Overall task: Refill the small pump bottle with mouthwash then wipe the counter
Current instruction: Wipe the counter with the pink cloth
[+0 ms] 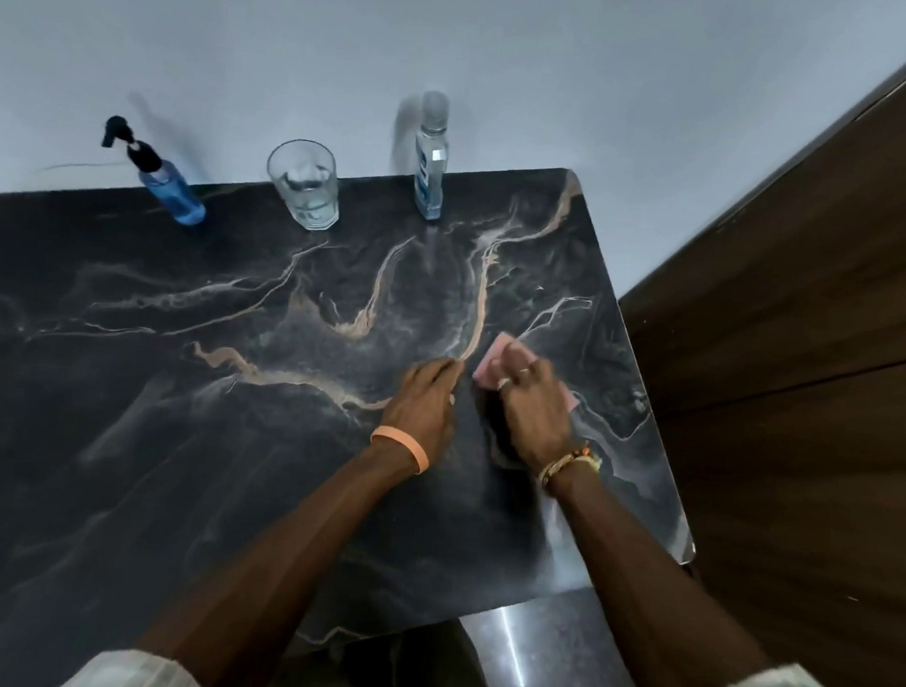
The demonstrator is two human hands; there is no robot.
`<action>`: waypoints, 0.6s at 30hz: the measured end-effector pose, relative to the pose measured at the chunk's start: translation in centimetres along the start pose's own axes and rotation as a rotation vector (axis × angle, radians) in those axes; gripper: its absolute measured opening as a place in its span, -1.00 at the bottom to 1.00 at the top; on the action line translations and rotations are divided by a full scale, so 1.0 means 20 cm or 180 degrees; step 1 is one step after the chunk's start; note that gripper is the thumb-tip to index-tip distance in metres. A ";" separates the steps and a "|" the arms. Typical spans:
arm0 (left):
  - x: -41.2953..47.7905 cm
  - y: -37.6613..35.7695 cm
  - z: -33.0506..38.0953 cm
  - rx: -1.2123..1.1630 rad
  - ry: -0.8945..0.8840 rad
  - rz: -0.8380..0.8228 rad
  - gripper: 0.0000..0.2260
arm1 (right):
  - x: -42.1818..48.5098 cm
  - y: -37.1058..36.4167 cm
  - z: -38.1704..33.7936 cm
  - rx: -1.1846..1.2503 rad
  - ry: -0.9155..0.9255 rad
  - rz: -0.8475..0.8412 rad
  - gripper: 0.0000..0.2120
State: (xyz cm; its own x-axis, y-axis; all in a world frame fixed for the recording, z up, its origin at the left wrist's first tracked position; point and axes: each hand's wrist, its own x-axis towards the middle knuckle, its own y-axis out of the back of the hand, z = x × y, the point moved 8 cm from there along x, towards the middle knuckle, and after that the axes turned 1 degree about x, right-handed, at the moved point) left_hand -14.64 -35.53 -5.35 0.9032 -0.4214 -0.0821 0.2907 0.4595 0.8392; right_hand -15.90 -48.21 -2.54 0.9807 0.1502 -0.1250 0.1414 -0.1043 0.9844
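**Labels and writing.** The clear mouthwash bottle carries a blue-and-white label. The print is too blurred to read, and no brand can be made out. No writing shows on the blue pump bottle or on the glass tumbler.

**Layout, referenced to the glass tumbler.**
- The tumbler stands upright at the far edge of the dark veined worktop, against the pale wall.
- The pump bottle stands to the left of the tumbler, apart from it. Its black pump head is fitted and it holds blue liquid.
- The mouthwash bottle stands to the right of the tumbler, apart from it, with its clear cap on.
- Both hands are well nearer the person than the tumbler, and to its right.

**Left hand**. It lies palm down on the worktop. Its fingers are straight and close together, pointing away from the person, and hold nothing. An orange wristband sits on the wrist.

**Right hand**. It lies just right of the left hand, on top of a pink cloth. Its fingers are bent down over the cloth and hold it against the worktop. Pink shows beyond the fingertips and past the outer edge of the hand. Rings show on two fingers, and a beaded bracelet is on the wrist. Motion blur hides the finer detail of the grip.

**Surroundings.** A dark wooden panel stands beyond the right edge of the worktop.
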 end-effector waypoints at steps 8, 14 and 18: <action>0.12 -0.03 0.05 -0.0065 -0.0174 -0.0058 -0.55 | -0.23 -0.12 -0.15 0.0653 0.0272 -0.0068 -0.48; 0.18 0.02 -0.09 -0.0213 0.0205 0.0261 -0.63 | 0.13 -0.02 0.12 0.0509 -0.0775 0.0426 -0.55; 0.18 0.12 -0.21 -0.0452 0.0489 0.0333 -0.62 | 0.22 -0.14 -0.37 0.1087 0.0277 0.0080 -0.61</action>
State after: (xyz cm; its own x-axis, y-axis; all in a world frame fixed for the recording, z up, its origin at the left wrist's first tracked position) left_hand -9.41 -32.66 -5.92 0.9650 -0.2467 -0.0887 0.2248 0.6044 0.7643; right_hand -12.94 -39.94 -5.00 0.9714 0.2251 -0.0757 0.1687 -0.4297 0.8871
